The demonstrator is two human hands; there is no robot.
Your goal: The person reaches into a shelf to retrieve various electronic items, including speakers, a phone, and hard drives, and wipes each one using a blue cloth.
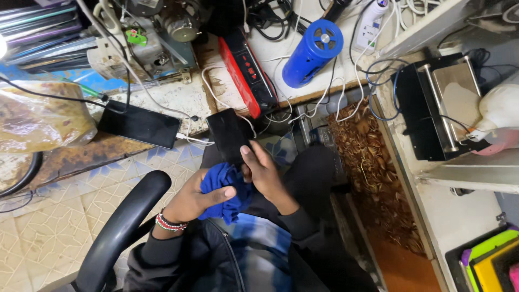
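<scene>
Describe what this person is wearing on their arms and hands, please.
Both arms are covered by dark sleeves that reach the wrists, seemingly of a black jacket. The left hand is bare, with a beaded bracelet in red, white and dark beads round its wrist. The right hand is bare too, with no glove, ring or watch that shows.

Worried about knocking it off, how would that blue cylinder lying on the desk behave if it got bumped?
The blue cylinder lies on its side on the white desk, so it would probably roll. Cables beside it might check that. Its perforated wall looks rigid, probably not floppy.
</scene>
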